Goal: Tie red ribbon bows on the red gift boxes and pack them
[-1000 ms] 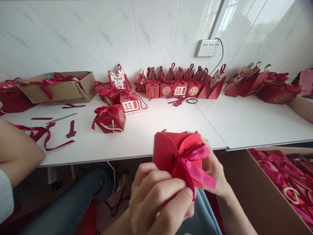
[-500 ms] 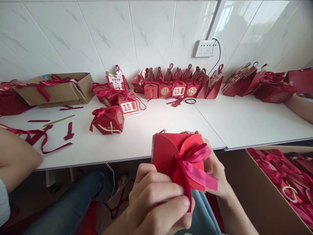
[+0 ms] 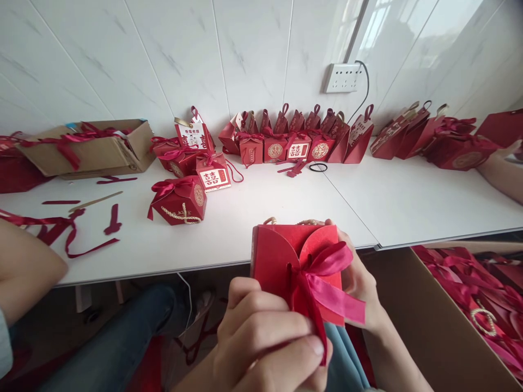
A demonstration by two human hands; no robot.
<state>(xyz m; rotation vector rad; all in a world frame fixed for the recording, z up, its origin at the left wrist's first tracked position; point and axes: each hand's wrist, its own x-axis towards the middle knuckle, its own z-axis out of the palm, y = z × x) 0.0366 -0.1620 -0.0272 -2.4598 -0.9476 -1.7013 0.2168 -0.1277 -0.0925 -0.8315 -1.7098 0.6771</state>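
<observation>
A red gift box (image 3: 274,251) with curved, interlocking top flaps is held in front of me at the table's near edge. A pink-red satin ribbon (image 3: 333,260) is tied in a bow through its flaps, and bits of gold cord show at the far edge. My left hand (image 3: 265,332) is closed, pinching one ribbon tail between thumb and fingers. My right hand (image 3: 362,291) grips the box from its right side; most of those fingers are hidden behind it.
Finished red boxes (image 3: 275,149) line the white table (image 3: 245,218) by the wall. A cardboard box (image 3: 90,158) and ribbon scraps (image 3: 112,220) lie left. A large carton (image 3: 392,305) of ribboned boxes stands lower right. Other people's arms (image 3: 28,261) are at both sides.
The ribbon tail in my left hand has been drawn slightly down and to the right. The box has tilted a little; my right hand keeps its grip.
</observation>
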